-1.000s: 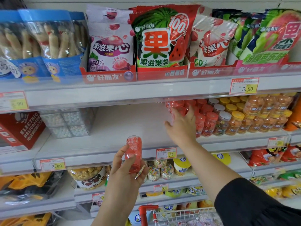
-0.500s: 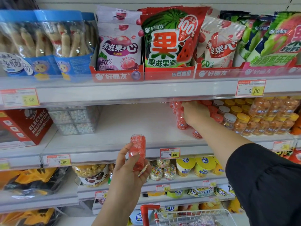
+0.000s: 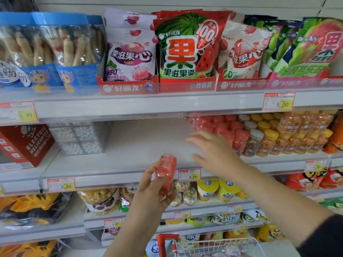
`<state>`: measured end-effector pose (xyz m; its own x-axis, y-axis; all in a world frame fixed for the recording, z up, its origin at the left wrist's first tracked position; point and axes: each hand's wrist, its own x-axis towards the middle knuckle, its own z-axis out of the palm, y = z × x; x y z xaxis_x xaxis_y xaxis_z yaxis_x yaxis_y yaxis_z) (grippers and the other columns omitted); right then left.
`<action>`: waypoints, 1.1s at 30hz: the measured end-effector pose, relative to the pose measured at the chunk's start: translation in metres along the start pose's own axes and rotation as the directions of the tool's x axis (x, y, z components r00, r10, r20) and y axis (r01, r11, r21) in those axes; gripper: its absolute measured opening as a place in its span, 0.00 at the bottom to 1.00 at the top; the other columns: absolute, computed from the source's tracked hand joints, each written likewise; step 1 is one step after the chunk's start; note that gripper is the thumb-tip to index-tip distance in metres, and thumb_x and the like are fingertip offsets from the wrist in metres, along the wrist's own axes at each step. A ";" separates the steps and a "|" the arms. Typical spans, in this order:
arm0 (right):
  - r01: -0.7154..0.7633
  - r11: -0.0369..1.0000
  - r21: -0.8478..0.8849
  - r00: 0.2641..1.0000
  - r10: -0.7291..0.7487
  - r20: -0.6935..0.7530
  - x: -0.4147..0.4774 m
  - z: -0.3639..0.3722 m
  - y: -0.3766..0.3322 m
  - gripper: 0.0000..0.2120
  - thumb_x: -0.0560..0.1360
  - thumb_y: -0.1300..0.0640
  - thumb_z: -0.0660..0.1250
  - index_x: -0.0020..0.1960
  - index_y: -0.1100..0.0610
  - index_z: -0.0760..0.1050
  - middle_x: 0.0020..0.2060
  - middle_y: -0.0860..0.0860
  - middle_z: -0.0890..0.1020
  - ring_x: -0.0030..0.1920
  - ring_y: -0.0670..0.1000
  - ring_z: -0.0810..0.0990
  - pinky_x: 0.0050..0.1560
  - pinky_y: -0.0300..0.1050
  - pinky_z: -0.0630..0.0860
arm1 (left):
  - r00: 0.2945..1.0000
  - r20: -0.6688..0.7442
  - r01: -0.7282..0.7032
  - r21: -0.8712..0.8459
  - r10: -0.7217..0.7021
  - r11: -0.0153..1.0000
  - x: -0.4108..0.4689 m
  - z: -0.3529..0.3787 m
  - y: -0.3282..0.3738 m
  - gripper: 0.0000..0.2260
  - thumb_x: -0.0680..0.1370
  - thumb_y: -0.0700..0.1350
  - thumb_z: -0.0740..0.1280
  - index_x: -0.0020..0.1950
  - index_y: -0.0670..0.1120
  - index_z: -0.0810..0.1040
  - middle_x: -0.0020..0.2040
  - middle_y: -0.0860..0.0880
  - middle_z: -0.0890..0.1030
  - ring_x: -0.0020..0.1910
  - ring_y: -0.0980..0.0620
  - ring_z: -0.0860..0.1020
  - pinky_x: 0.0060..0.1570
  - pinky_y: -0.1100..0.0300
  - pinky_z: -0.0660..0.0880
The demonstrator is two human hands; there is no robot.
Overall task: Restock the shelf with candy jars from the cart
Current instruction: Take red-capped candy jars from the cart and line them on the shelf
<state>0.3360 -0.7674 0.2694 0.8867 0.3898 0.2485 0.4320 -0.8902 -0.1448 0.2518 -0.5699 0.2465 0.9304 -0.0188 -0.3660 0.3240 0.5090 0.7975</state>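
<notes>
My left hand grips a small red candy jar upright in front of the middle shelf's edge. My right hand, fingers spread and holding nothing, hovers over the bare white shelf board just left of the rows of red-lidded candy jars. The cart, with a red handle and white wire basket, shows at the bottom edge.
Yellow-lidded orange candy jars fill the shelf to the right. Clear boxes of small sweets and a red helicopter box stand to the left. Gummy bags line the shelf above; tubs and jars sit below.
My right hand has drawn back out from among the red jars toward the shelf front and opened. The left hand still holds its jar in about the same place.
</notes>
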 end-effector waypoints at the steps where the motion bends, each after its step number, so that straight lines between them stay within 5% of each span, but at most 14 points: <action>1: 0.087 0.993 0.084 0.993 -0.093 0.068 -0.014 -0.001 -0.010 0.29 0.77 0.51 0.68 0.75 0.43 0.64 0.73 0.43 0.65 0.72 0.45 0.63 0.71 0.44 0.59 | 0.999 0.035 -0.006 0.085 0.003 0.996 0.001 0.002 -0.001 0.13 0.81 0.38 0.63 0.60 0.52 0.81 0.53 0.39 0.81 0.44 0.43 0.77 0.45 0.51 0.78; 4: 0.280 0.956 0.087 0.953 -0.288 0.095 -0.037 0.010 -0.018 0.34 0.74 0.49 0.73 0.76 0.44 0.62 0.73 0.42 0.66 0.69 0.46 0.62 0.70 0.42 0.60 | 0.992 0.106 -0.102 0.398 0.065 0.911 0.004 0.009 -0.007 0.12 0.82 0.43 0.64 0.62 0.57 0.79 0.50 0.45 0.85 0.45 0.46 0.82 0.48 0.53 0.80; 8: 0.266 0.963 0.046 0.964 -0.266 0.000 -0.037 0.015 -0.007 0.30 0.73 0.41 0.72 0.71 0.48 0.69 0.63 0.42 0.77 0.62 0.48 0.70 0.62 0.47 0.70 | 0.969 0.179 -0.247 0.668 0.171 0.702 0.008 0.018 -0.008 0.18 0.79 0.54 0.66 0.68 0.65 0.69 0.48 0.53 0.84 0.43 0.52 0.83 0.48 0.55 0.81; 10: 0.210 0.969 0.130 0.978 -0.209 -0.024 -0.037 0.013 -0.001 0.29 0.71 0.40 0.72 0.69 0.48 0.72 0.61 0.42 0.78 0.61 0.45 0.72 0.61 0.44 0.69 | 0.957 0.216 -0.290 0.688 0.194 0.665 0.013 0.023 -0.005 0.22 0.76 0.57 0.69 0.68 0.65 0.67 0.52 0.53 0.83 0.43 0.59 0.83 0.44 0.65 0.78; 13: 0.012 0.878 0.478 0.999 0.015 -0.052 -0.039 0.004 0.006 0.25 0.70 0.45 0.76 0.65 0.46 0.75 0.55 0.39 0.80 0.56 0.38 0.75 0.56 0.35 0.70 | 0.915 0.314 -0.403 0.697 0.253 0.593 0.024 0.033 -0.004 0.22 0.75 0.55 0.72 0.65 0.64 0.69 0.55 0.62 0.81 0.48 0.64 0.80 0.41 0.71 0.75; 16: -0.126 0.761 0.636 0.989 0.147 0.020 -0.040 -0.001 0.018 0.21 0.70 0.45 0.75 0.62 0.43 0.76 0.56 0.38 0.80 0.57 0.36 0.76 0.59 0.38 0.72 | 0.875 0.429 -0.480 0.721 0.222 0.499 0.035 0.043 -0.007 0.22 0.75 0.55 0.72 0.66 0.65 0.69 0.58 0.70 0.76 0.56 0.67 0.76 0.49 0.68 0.77; 18: -0.157 0.682 0.715 0.985 0.164 0.060 -0.040 -0.006 0.027 0.19 0.71 0.49 0.76 0.61 0.45 0.77 0.55 0.43 0.82 0.57 0.41 0.80 0.60 0.42 0.75 | 0.854 0.492 -0.504 0.696 0.170 0.512 0.043 0.049 -0.008 0.25 0.76 0.52 0.73 0.69 0.64 0.68 0.60 0.66 0.78 0.60 0.64 0.76 0.54 0.62 0.78; 21: -0.180 0.476 0.861 0.981 0.155 0.120 -0.040 -0.019 0.037 0.17 0.74 0.61 0.74 0.61 0.50 0.77 0.51 0.46 0.85 0.54 0.45 0.83 0.54 0.39 0.78 | 0.835 0.523 -0.527 0.672 0.170 0.520 0.052 0.060 -0.006 0.25 0.76 0.46 0.73 0.67 0.65 0.69 0.57 0.63 0.81 0.58 0.62 0.79 0.52 0.65 0.78; 23: -0.181 0.434 0.883 0.980 0.158 0.123 -0.039 -0.023 0.043 0.18 0.74 0.62 0.73 0.61 0.48 0.77 0.53 0.46 0.85 0.56 0.45 0.83 0.59 0.41 0.76 | 0.829 0.520 -0.547 0.678 0.206 0.491 0.061 0.068 -0.007 0.25 0.76 0.45 0.73 0.66 0.64 0.70 0.55 0.62 0.82 0.56 0.62 0.80 0.54 0.64 0.77; 29: -0.182 0.571 0.800 0.976 0.206 0.074 -0.032 -0.023 0.068 0.22 0.75 0.60 0.73 0.62 0.39 0.74 0.56 0.38 0.82 0.56 0.41 0.80 0.61 0.42 0.76 | 0.827 0.460 -0.558 0.738 0.322 0.379 0.091 0.087 -0.018 0.29 0.73 0.48 0.76 0.70 0.58 0.68 0.54 0.60 0.81 0.50 0.63 0.80 0.50 0.67 0.77; 33: -0.258 0.624 0.737 0.934 0.356 0.026 -0.041 -0.022 0.090 0.23 0.76 0.58 0.71 0.70 0.48 0.73 0.58 0.39 0.79 0.50 0.41 0.80 0.53 0.37 0.77 | 0.857 0.305 -0.442 0.850 0.416 0.286 0.121 0.095 -0.032 0.31 0.70 0.50 0.77 0.69 0.53 0.67 0.59 0.53 0.78 0.51 0.56 0.79 0.51 0.55 0.78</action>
<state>0.3345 -0.8684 0.2672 0.9864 0.0539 0.1555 0.1620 -0.4825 -0.8608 0.3701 -0.6701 0.2220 0.9841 -0.0673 0.1643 -0.1727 -0.5776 0.7978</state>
